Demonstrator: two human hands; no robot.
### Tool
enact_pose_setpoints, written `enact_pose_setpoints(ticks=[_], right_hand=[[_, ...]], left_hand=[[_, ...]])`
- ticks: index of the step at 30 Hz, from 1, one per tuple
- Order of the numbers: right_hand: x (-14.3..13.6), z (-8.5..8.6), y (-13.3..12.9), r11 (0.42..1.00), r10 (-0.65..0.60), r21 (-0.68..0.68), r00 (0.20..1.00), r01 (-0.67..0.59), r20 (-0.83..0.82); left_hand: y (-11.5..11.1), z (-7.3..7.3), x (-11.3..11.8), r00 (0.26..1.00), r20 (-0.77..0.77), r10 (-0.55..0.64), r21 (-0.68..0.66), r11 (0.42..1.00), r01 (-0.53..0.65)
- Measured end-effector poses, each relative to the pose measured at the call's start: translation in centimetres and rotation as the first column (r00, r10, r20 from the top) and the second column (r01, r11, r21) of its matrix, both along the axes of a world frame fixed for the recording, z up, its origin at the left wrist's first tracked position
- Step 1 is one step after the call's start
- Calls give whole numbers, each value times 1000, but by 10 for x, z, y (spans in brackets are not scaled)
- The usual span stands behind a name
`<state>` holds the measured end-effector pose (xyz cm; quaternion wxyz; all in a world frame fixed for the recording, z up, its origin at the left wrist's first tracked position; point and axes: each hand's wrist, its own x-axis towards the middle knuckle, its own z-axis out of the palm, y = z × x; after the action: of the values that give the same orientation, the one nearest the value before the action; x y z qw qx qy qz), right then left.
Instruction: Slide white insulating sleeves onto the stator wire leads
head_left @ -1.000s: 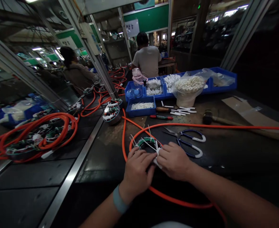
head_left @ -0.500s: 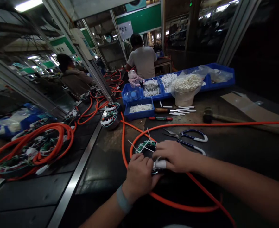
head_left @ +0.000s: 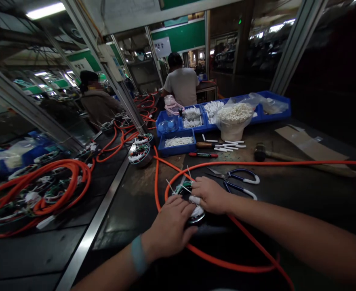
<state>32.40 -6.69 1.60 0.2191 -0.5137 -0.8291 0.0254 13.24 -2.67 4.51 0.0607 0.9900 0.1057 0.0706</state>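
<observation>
A ring-shaped motor stator (head_left: 182, 189) with green insulation and white cable ties sticking up lies on the dark bench. My left hand (head_left: 174, 218) grips its near left side, fingers bent over the rim and thumb along the front. My right hand (head_left: 209, 195) closes on the right side of the same stator, fingertips curled at the windings. A white wrap (head_left: 194, 200) shows at the right thumb. Both hands cover much of the stator, so the exact finger contact is hidden. Scissors (head_left: 236, 178) with blue and white handles lie just beyond my right hand.
An orange cable (head_left: 226, 263) loops around the work. Behind are a blue tray (head_left: 192, 149) of thin white sticks, a red marker (head_left: 202, 154), a bucket (head_left: 232, 132) and a mallet (head_left: 259, 152). Coiled orange cable (head_left: 74, 173) and stators lie left. A co-worker (head_left: 182, 83) sits beyond.
My left hand has flattened somewhat over the stator, its thumb further out. The right hand has shifted slightly left and up. The view has tilted a little.
</observation>
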Motion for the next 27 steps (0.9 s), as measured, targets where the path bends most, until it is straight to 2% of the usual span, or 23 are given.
enact_pose_setpoints(ticks=[2, 4, 7, 11, 13, 15, 16, 17, 19, 21, 22, 24, 27], right_hand=[[3, -4, -2, 1000, 21, 12, 995, -20, -102], [7, -6, -1, 999, 45, 13, 986, -44, -161], [13, -4, 0, 998, 68, 4, 984, -68, -167], [27, 8, 0, 993, 92, -50, 979, -103, -182], [46, 17, 4, 996, 22, -75, 977, -39, -212], [77, 28, 14, 984, -175, -67, 951, 163, -256], [96, 34, 21, 951, -308, -50, 908, 307, -283], [117, 39, 30, 888, -443, -26, 840, 459, -313], [158, 49, 48, 717, -646, 16, 673, 697, -361], [193, 54, 62, 572, -758, 66, 557, 818, -338], [206, 54, 68, 532, -788, 100, 535, 841, -304], [222, 53, 74, 517, -804, 157, 540, 842, -250], [234, 48, 74, 554, -758, 195, 587, 809, -284]], left_hand=[[10, 6, -8, 998, 12, -56, -2, 998, 56], [18, 6, -9, 997, 41, -62, 27, 998, 60], [18, -3, 1, 996, 65, -64, 41, 997, 61], [6, -16, 15, 987, 156, -23, 81, 997, 11], [1, -21, 16, 975, 221, 13, 108, 993, -38], [-2, -26, 15, 963, 268, 35, 128, 989, -72], [-3, -29, 15, 959, 282, 42, 136, 987, -83], [-5, -31, 14, 956, 291, 49, 142, 985, -94], [-8, -33, 14, 950, 302, 78, 146, 981, -127], [-10, -31, 15, 949, 295, 112, 125, 980, -154], [-11, -28, 15, 954, 273, 126, 97, 983, -157], [-12, -20, 14, 971, 198, 132, 6, 991, -136], [-10, -7, 13, 990, 103, 97, -126, 988, -84]])
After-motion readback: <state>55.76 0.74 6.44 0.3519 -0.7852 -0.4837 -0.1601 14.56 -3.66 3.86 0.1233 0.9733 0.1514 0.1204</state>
